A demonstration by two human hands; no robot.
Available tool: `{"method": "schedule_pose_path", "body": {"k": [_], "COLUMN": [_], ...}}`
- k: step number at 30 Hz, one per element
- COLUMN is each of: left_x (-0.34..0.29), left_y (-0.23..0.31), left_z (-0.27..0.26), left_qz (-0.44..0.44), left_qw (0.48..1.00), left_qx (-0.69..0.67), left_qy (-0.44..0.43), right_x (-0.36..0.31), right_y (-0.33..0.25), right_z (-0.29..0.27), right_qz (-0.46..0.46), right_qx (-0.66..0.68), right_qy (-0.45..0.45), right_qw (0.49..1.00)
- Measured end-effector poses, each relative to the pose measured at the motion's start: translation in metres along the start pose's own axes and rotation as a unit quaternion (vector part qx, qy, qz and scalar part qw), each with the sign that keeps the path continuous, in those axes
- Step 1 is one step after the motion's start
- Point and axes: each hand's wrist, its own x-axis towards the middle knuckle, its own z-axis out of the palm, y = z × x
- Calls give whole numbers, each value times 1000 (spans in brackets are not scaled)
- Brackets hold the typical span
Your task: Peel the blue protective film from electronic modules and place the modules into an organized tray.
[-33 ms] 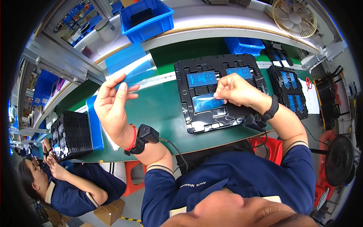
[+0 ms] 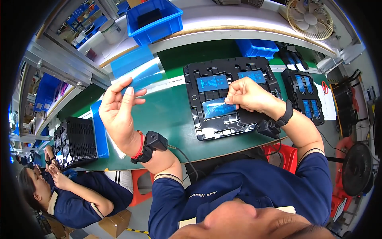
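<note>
My right hand (image 2: 248, 95) is closed in a pinch at the right end of a flat blue battery (image 2: 217, 111), where a glossy clear film (image 2: 223, 104) shows over the battery's face. This battery lies in the nearer row of a black moulded tray (image 2: 195, 119). Two more blue batteries, one at the back left (image 2: 212, 83) and one at the back right (image 2: 254, 76), sit in the tray's far row. Raised over the bench to the left, my left hand (image 2: 119, 107) has its fingers curved and apart, with nothing visible in it. Black wrist devices with cables are on both my wrists.
Clear blue-tinted sheets (image 2: 137, 71) lie beyond my left hand. Stacked black trays (image 2: 75, 141) stand at the left, near a co-worker (image 2: 79, 195). Another battery tray (image 2: 296, 91) and red scissors (image 2: 325, 87) lie at the right. A shelf (image 2: 207, 34) with a blue bin (image 2: 159, 28) runs behind.
</note>
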Motion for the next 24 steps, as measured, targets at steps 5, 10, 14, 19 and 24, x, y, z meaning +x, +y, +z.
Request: {"method": "schedule_pose_path", "body": {"k": [5, 10, 14, 19, 24], "left_x": [0, -2, 1, 0, 0], "left_y": [-1, 2, 0, 0, -3], "left_z": [1, 2, 7, 8, 4], "left_qz": [-2, -2, -4, -4, -9], "left_qw": [1000, 1000, 1000, 1000, 1000], "left_qx": [1, 6, 5, 13, 21], "left_qy": [-2, -3, -2, -8, -14], "right_x": [1, 2, -3, -15, -40], "right_y": [2, 6, 5, 10, -3], "right_z": [1, 4, 12, 17, -4], "right_qz": [-9, -27, -134, -226, -181], "right_qx": [4, -24, -183, -389, -426], "right_qy": [-3, 2, 70, 175, 315], "right_qw": [1000, 999, 971, 876, 829]}}
